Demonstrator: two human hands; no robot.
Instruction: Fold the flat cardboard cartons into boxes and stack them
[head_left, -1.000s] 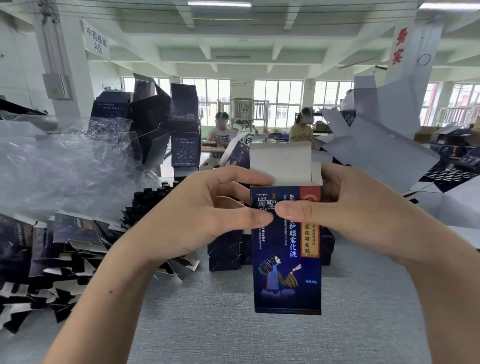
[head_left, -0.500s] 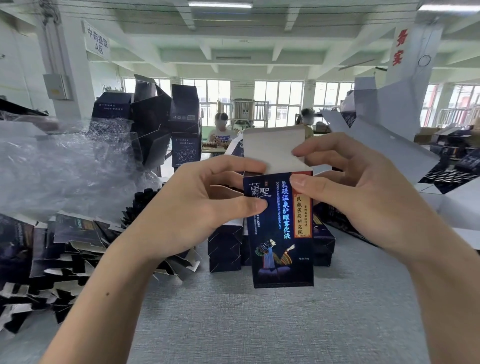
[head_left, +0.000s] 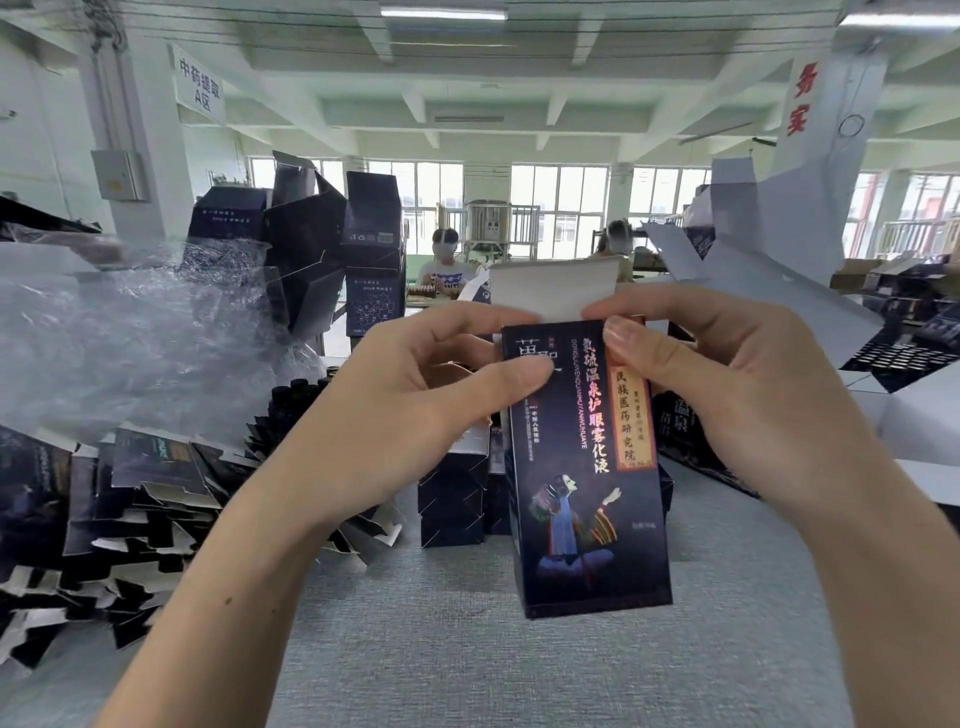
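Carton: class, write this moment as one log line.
carton upright, top flap raised | left hand pinches it | right hand pinches it

Dark carton upright btwn L hand & R hand, white top flap up.

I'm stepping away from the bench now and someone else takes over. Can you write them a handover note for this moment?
Left hand grips the carton near its top, thumb on the front.
Right hand pinches the same end, by the top flap.
Done: carton opened into a box, held upright over the table; flap stands up, untucked.
Flat cartons heaped at left; folded boxes behind.
To do: tuck the flap, stack it, take the next flat.
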